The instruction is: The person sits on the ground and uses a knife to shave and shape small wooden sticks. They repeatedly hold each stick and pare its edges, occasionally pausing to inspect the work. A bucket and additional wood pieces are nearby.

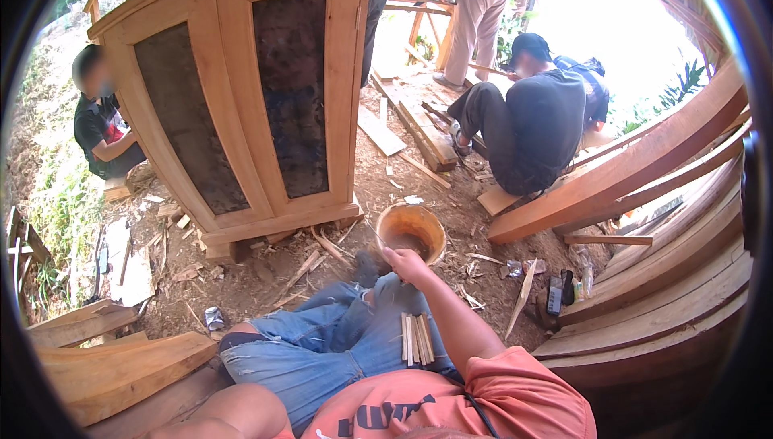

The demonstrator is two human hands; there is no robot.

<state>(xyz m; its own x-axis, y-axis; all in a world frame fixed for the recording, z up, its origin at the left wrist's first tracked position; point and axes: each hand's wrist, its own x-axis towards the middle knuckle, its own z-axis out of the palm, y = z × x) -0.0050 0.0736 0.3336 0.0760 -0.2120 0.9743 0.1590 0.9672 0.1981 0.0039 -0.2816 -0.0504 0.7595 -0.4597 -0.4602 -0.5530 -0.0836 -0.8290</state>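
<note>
My right hand (405, 267) is closed at the near left rim of a yellowish bucket (435, 234). A thin pale stick (377, 236) appears to rise from its fingers along the rim; whether it is wood or part of the bucket's handle is hard to make out. Inside the bucket the bottom looks dark and dusty. Several short, thin wooden strips (416, 340) lie side by side across my lap on my blue jeans. Only part of my left arm shows at the lower edge; my left hand is out of view.
A large wooden cabinet (233, 109) with dark panels stands ahead-left, a person (105, 129) beside it. Another person (535, 117) sits ahead-right near long curved timbers (628, 157). Wood shavings, a can (214, 318) and a phone-like black device (554, 296) lie on the dirt.
</note>
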